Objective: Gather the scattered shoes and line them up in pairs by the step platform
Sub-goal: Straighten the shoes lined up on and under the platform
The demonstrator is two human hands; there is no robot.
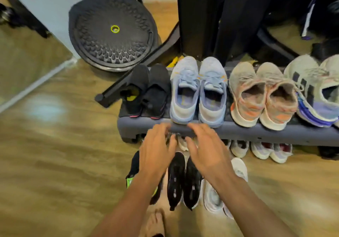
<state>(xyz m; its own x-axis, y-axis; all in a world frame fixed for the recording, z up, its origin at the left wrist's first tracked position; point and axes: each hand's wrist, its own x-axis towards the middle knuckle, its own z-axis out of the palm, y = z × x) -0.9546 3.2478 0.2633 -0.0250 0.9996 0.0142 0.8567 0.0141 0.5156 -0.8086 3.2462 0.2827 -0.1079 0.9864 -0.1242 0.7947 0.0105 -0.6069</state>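
Four pairs: sitting heel-out in a row on the grey step platform (238,129): black pair (146,90), light blue pair (198,90), grey-orange pair (262,93), white striped pair (315,90).
Floor shoes: dark pair (183,178) lying on the wooden floor (55,163) just before the platform, white shoe (211,196) beside it.
Left hand (157,148): hovering palm-down, arm extended, fingers spreading loosely, gripping nothing.
Right hand (205,150): hovering likewise, empty; fingertips possibly touching the platform's edge, blur hiding contact.
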